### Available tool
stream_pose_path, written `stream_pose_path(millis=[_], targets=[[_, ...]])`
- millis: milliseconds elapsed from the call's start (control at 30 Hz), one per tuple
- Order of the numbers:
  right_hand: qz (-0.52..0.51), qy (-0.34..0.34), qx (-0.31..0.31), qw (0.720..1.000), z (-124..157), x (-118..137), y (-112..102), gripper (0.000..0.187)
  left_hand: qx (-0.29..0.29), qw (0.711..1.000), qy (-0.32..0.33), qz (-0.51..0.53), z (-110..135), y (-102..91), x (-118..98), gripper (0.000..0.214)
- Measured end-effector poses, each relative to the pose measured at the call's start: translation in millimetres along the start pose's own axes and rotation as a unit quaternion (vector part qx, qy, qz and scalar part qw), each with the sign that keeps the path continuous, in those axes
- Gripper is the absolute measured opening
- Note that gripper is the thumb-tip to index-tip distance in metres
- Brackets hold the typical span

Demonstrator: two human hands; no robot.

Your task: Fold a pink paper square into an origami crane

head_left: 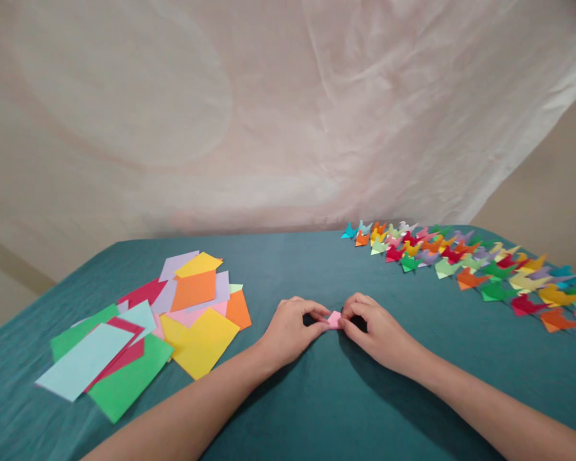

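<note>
Between my two hands is a small piece of folded pink paper (335,319), close above the green cloth. My left hand (292,330) pinches its left end between thumb and fingers. From the other side, my right hand (372,330) grips the right end the same way. Only the middle of the paper shows, with a raised point at its top; the fingertips cover both ends.
Loose sheets of coloured paper (201,342) lie in an overlapping heap on the left. Rows of small folded paper birds (499,272) stand along the right side. A green cloth (288,269) covers the table, and a pale sheet (278,115) hangs behind it.
</note>
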State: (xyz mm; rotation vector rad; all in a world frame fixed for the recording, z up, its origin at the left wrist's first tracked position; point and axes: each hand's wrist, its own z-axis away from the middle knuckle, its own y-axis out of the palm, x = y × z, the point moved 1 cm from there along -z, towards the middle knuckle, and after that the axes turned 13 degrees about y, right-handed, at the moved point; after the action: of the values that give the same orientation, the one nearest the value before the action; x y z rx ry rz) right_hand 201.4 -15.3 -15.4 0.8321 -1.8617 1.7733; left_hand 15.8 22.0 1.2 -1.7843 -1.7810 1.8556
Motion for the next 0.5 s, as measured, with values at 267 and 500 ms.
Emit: stream_pose_path(millis=[267,500], targets=[[-0.008,-0.002,-0.003,1.0,-1,2,0,0.011,0.026,0.995,0.033,-0.088,3,-2.2,-3,0.014],[-0.009,-0.01,-0.004,1.0,-2,1,0,0.012,0.107,0.929,0.156,-0.317,17,4.4,-31,0.031]])
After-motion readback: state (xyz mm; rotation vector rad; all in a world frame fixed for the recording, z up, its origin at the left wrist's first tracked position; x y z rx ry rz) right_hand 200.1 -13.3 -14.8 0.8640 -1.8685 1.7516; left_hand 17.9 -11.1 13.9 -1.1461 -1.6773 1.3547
